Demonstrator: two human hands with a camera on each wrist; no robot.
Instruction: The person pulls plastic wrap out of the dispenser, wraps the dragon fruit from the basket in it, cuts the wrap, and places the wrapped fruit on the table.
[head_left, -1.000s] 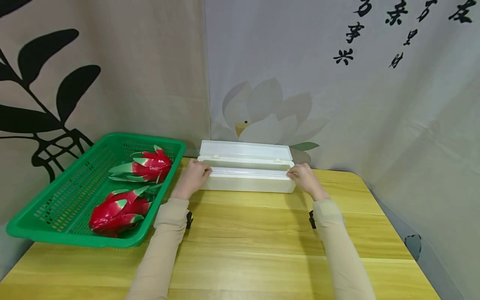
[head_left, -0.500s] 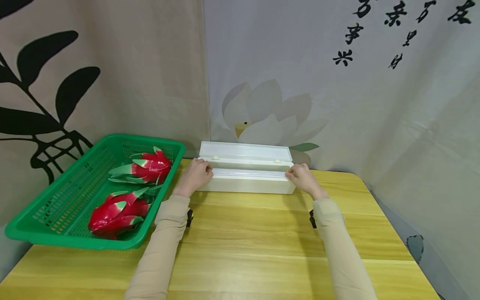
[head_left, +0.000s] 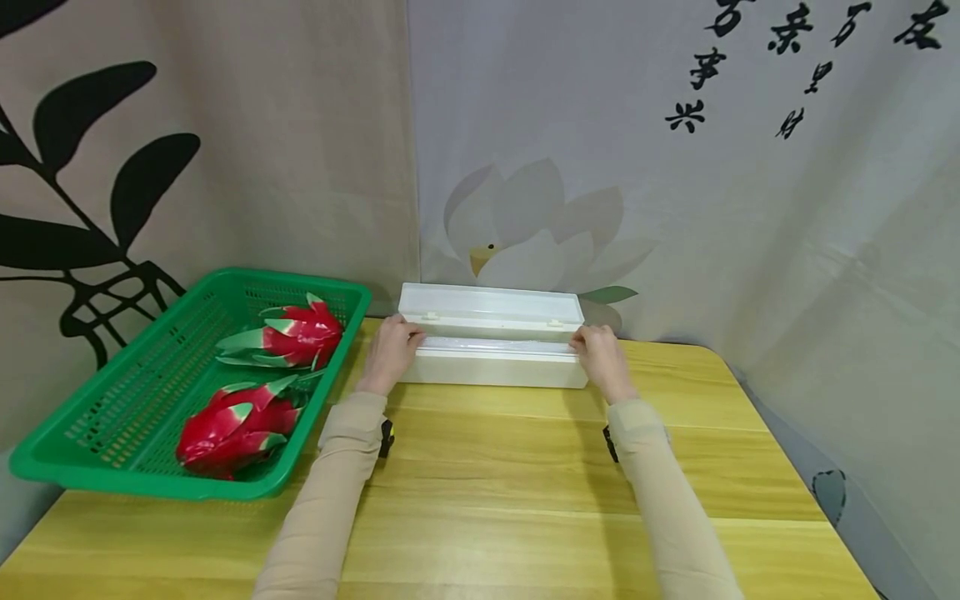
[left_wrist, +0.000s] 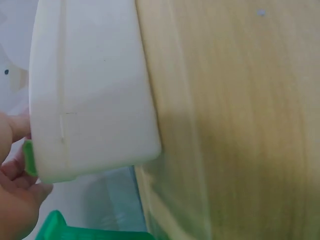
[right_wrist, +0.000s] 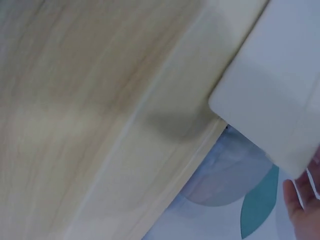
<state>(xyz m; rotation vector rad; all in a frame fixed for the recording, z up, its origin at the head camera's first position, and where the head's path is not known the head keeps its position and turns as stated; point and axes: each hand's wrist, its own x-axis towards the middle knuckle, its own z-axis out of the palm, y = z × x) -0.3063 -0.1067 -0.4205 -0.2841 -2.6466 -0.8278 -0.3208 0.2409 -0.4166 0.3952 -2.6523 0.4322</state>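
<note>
A long off-white plastic-wrap dispenser box (head_left: 495,372) stands at the table's back edge, its lid (head_left: 491,300) tilted back. Clear plastic wrap (head_left: 498,345) shows as a shiny strip along the front of its opening. At the box's left end, my left hand (head_left: 390,354) pinches the wrap's edge. My right hand (head_left: 600,360) does the same at the right end. The left wrist view has the box between camera and fingers, with a small green tab (left_wrist: 30,157) beside them. Over in the right wrist view, the fingers (right_wrist: 295,197) are partly cut off by the frame.
A green plastic basket (head_left: 135,400) stands at the table's left with two red dragon fruits, one farther back (head_left: 303,333) and one nearer (head_left: 240,425). The wooden table (head_left: 502,475) ends just behind the box, against a printed curtain (head_left: 525,100).
Both forearms have swung slightly inward, and the hands now point more directly forward at the box ends. Their grip stays at the same edge. Box, lid and basket keep their places.
</note>
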